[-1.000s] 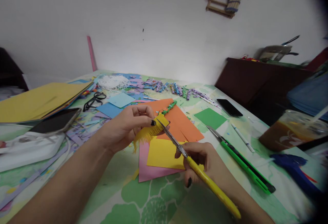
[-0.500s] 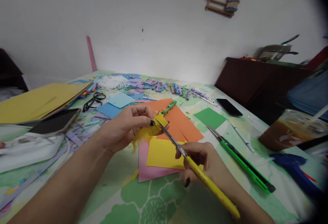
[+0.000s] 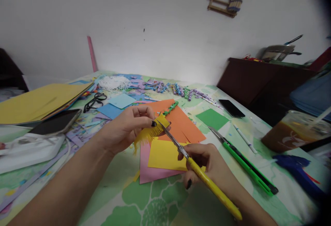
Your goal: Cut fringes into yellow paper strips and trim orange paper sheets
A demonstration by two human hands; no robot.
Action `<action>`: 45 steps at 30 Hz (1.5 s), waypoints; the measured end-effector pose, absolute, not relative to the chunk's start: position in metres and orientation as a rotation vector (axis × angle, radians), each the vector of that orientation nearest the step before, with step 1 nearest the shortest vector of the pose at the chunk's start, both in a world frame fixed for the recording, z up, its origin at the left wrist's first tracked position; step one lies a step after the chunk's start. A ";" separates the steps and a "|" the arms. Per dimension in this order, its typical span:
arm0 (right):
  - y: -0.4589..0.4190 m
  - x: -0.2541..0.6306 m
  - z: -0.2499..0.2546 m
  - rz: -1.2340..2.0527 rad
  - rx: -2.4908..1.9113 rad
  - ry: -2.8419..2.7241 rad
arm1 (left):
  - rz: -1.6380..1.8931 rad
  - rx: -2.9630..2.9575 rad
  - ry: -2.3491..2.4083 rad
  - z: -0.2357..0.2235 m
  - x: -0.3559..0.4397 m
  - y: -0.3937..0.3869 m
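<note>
My left hand [image 3: 126, 126] pinches a yellow paper strip [image 3: 151, 133] cut into a fine fringe, held just above the table. My right hand [image 3: 207, 162] grips a yellow-handled pair of scissors [image 3: 199, 172], whose blades reach up to the uncut end of the strip beside my left thumb. Under both hands lie a yellow paper square [image 3: 165, 155], a pink sheet [image 3: 150, 171] and an orange sheet [image 3: 181, 122] with slits in it.
A green-handled cutter [image 3: 243, 162] and a white pen [image 3: 243, 138] lie to the right, a green square [image 3: 212, 118] and black phone [image 3: 231, 108] beyond. Iced drink cup [image 3: 292, 133] at far right. Glasses [image 3: 94, 102], another phone [image 3: 57, 122] and stacked card [image 3: 36, 102] at left. Rolled paper bits [image 3: 176, 90] at back.
The scissor tips have shifted slightly left along the yellow strip. Both hands otherwise keep their places.
</note>
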State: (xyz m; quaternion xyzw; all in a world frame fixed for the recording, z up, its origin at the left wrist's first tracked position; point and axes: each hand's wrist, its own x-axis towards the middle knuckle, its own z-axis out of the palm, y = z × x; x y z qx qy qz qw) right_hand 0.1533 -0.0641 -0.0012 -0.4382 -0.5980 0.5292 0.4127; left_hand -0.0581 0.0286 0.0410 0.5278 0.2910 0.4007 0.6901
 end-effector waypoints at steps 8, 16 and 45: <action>-0.064 0.154 -0.001 1.279 -1.164 -1.532 | 0.894 1.182 0.662 0.041 -0.057 0.029; -0.064 0.153 0.001 1.230 -1.155 -1.568 | 0.890 1.186 0.654 0.042 -0.057 0.029; -0.064 0.154 -0.001 1.130 -1.195 -1.636 | 0.891 1.184 0.620 0.041 -0.057 0.029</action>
